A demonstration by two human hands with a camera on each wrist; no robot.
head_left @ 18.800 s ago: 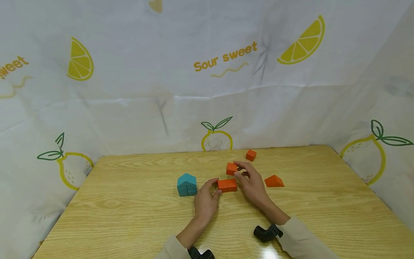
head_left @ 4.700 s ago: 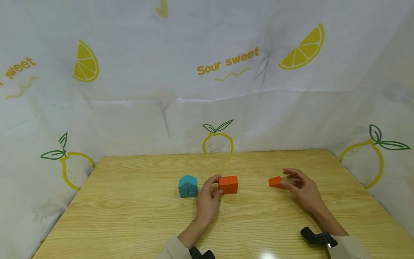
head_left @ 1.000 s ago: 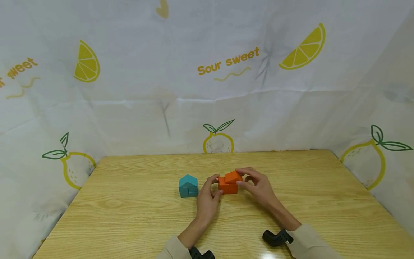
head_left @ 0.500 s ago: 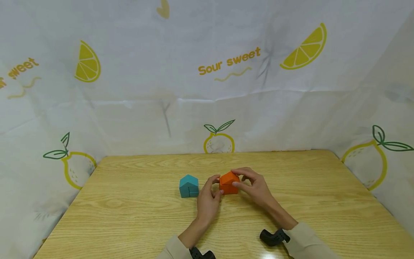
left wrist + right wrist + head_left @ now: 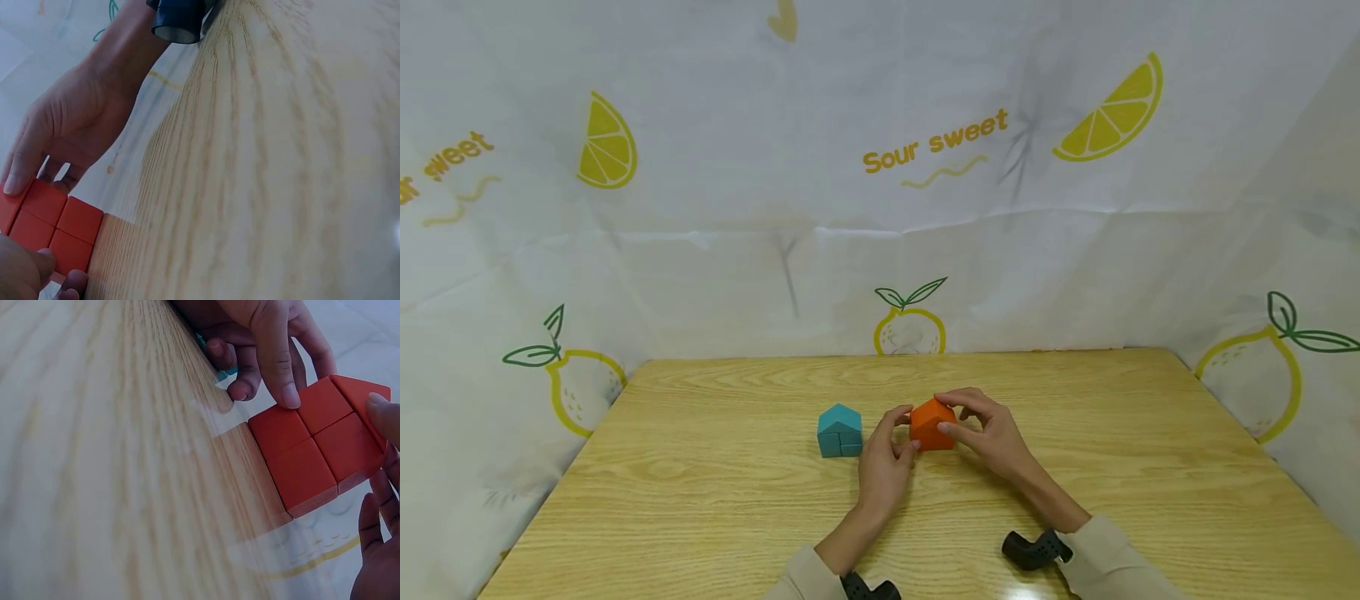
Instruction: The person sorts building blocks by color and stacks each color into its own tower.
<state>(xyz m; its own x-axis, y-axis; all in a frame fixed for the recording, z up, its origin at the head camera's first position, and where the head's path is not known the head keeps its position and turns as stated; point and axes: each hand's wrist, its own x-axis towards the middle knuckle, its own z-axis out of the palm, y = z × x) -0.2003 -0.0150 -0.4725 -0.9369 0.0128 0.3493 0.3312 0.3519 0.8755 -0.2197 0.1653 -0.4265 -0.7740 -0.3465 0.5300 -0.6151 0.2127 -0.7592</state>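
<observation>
Four-square orange cubes (image 5: 303, 472) stand stacked two over two on the table. On top lies an orange triangular block (image 5: 357, 394), so the stack has a house shape. My left hand (image 5: 883, 467) pinches the cubes at their left side, thumb in front and finger behind. From the right, my right hand (image 5: 991, 429) pinches the triangular block between thumb and index finger, the block resting on the upper cubes. Just left of my left hand stands a small teal block house (image 5: 840, 432) with a triangular top.
The wooden table (image 5: 722, 483) reaches back to a white cloth (image 5: 737, 167) printed with lemons, which also hangs at both sides. A black wrist device (image 5: 1036, 550) sits on my right wrist, and another black device (image 5: 871, 588) on my left.
The last loose cube joined the stack, and my right hand brought the triangular block over from the right. Within the last second it straightened and settled onto the cubes. My left hand stays at the cubes.
</observation>
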